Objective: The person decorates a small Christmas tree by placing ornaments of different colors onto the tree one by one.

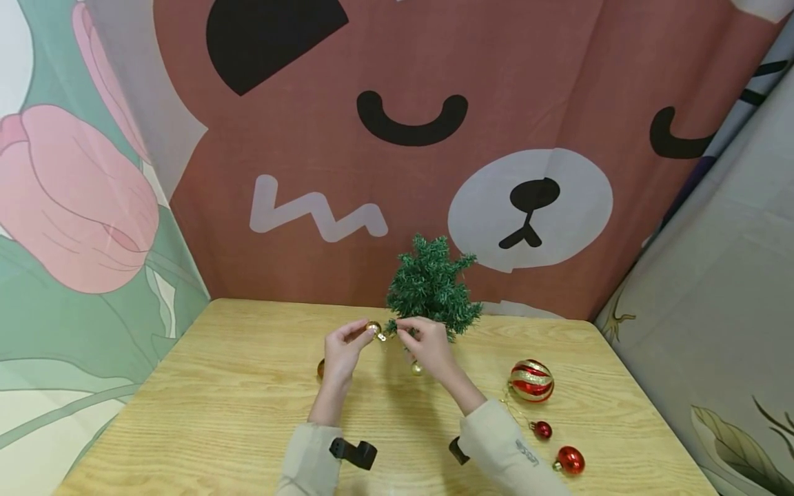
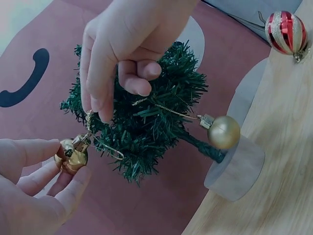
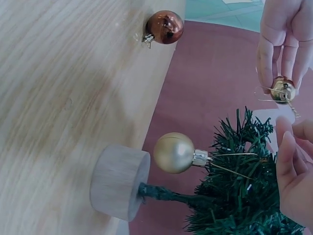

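A small shiny gold ball ornament (image 2: 73,155) is pinched between the thumb and fingers of my left hand (image 1: 343,351), just left of the tree. My right hand (image 1: 428,346) pinches the twisted gold cord (image 2: 89,120) at the ornament's cap, with a loose loop of cord hanging beside it. Right behind the hands stands a small green artificial Christmas tree (image 1: 431,286) on a round pale wooden base (image 3: 117,183). From a lower branch a matte gold ball ornament (image 3: 174,152) hangs by its cord, close to the base.
A copper-coloured ball (image 3: 165,27) lies on the wooden table (image 1: 248,386), left of the tree. To the right are a red and gold striped ball (image 1: 531,380), a small dark red ball (image 1: 542,430) and a shiny red ball (image 1: 569,460). A printed curtain (image 1: 298,275) hangs behind the table.
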Action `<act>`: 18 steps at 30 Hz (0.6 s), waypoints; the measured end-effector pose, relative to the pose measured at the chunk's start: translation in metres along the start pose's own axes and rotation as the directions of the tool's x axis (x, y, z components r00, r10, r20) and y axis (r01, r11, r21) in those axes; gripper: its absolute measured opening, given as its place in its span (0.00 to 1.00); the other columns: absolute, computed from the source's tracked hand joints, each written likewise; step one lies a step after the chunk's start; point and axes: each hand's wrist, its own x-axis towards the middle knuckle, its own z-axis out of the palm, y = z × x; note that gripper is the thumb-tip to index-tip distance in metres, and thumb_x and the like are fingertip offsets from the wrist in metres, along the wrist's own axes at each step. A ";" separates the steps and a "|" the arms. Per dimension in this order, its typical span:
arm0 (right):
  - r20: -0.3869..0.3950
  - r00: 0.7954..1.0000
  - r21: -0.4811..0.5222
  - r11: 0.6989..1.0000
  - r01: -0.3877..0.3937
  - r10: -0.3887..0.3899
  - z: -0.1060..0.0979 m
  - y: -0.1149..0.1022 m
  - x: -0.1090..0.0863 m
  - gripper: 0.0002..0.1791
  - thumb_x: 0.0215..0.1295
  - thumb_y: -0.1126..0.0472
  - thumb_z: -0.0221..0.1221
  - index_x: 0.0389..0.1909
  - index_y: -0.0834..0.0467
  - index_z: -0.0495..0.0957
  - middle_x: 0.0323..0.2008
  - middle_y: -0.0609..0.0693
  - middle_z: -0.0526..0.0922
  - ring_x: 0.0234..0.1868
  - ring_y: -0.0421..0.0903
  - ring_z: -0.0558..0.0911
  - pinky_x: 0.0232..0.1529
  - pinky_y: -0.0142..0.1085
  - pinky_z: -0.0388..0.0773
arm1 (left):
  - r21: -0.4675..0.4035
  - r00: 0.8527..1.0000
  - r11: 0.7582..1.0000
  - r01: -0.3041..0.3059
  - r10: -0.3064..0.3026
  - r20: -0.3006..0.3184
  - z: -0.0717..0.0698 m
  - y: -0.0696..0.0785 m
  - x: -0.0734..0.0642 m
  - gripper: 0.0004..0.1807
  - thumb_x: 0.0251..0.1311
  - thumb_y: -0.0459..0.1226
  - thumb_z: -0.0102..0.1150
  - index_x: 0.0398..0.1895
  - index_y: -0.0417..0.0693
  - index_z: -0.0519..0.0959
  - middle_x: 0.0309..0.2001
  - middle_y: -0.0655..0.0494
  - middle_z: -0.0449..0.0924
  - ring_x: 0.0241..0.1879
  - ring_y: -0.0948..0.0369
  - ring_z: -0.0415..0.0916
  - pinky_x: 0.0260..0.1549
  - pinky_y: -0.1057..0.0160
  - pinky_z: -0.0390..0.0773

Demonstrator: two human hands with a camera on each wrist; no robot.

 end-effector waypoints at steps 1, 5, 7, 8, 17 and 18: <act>0.008 1.000 0.038 0.999 -0.028 0.028 0.000 0.001 -0.001 0.08 0.58 0.72 0.58 0.39 0.67 0.81 0.32 0.58 0.82 0.07 0.40 0.72 0.08 0.28 0.68 | -0.024 1.000 1.000 0.003 -0.003 0.002 0.000 0.000 0.000 0.18 0.53 0.25 0.59 0.47 0.24 0.74 0.39 0.43 0.78 0.32 0.67 0.74 0.36 0.73 0.76; 0.046 0.993 0.137 0.984 -0.118 0.112 0.000 0.002 -0.003 0.10 0.58 0.72 0.57 0.41 0.67 0.81 0.36 0.61 0.82 0.08 0.50 0.75 0.09 0.31 0.71 | -0.135 1.000 0.991 0.012 -0.011 0.008 0.002 -0.001 -0.001 0.18 0.53 0.22 0.57 0.48 0.20 0.71 0.36 0.47 0.77 0.32 0.66 0.75 0.37 0.70 0.77; 0.067 0.987 0.161 0.975 -0.152 0.143 0.000 0.002 -0.003 0.11 0.58 0.71 0.58 0.42 0.67 0.80 0.37 0.61 0.82 0.09 0.50 0.75 0.10 0.33 0.72 | -0.190 1.000 0.982 0.014 -0.014 0.004 0.004 -0.001 -0.001 0.18 0.53 0.21 0.56 0.48 0.19 0.70 0.35 0.49 0.77 0.32 0.66 0.75 0.39 0.68 0.77; 0.078 0.984 0.171 0.971 -0.169 0.158 0.000 0.003 -0.004 0.11 0.58 0.70 0.59 0.42 0.66 0.80 0.37 0.61 0.82 0.09 0.50 0.76 0.10 0.35 0.72 | -0.216 1.000 0.976 0.014 -0.013 0.005 0.004 -0.001 -0.001 0.18 0.54 0.21 0.56 0.48 0.18 0.70 0.34 0.50 0.77 0.32 0.66 0.75 0.40 0.66 0.78; 0.195 0.942 0.335 0.885 -0.325 0.272 -0.008 -0.013 -0.003 0.14 0.63 0.68 0.55 0.47 0.74 0.75 0.26 0.64 0.81 0.13 0.57 0.78 0.12 0.46 0.74 | -0.437 0.996 0.896 0.084 -0.072 0.043 0.007 -0.004 -0.002 0.19 0.57 0.20 0.50 0.52 0.15 0.64 0.33 0.52 0.78 0.33 0.64 0.80 0.42 0.66 0.77; 0.199 0.939 0.347 0.875 -0.336 0.282 -0.009 -0.017 -0.003 0.14 0.64 0.69 0.54 0.46 0.75 0.75 0.23 0.62 0.81 0.12 0.55 0.78 0.13 0.46 0.74 | -0.449 0.996 0.889 0.089 -0.075 0.050 0.007 -0.005 -0.003 0.20 0.58 0.20 0.50 0.52 0.15 0.63 0.33 0.52 0.78 0.33 0.63 0.80 0.42 0.66 0.77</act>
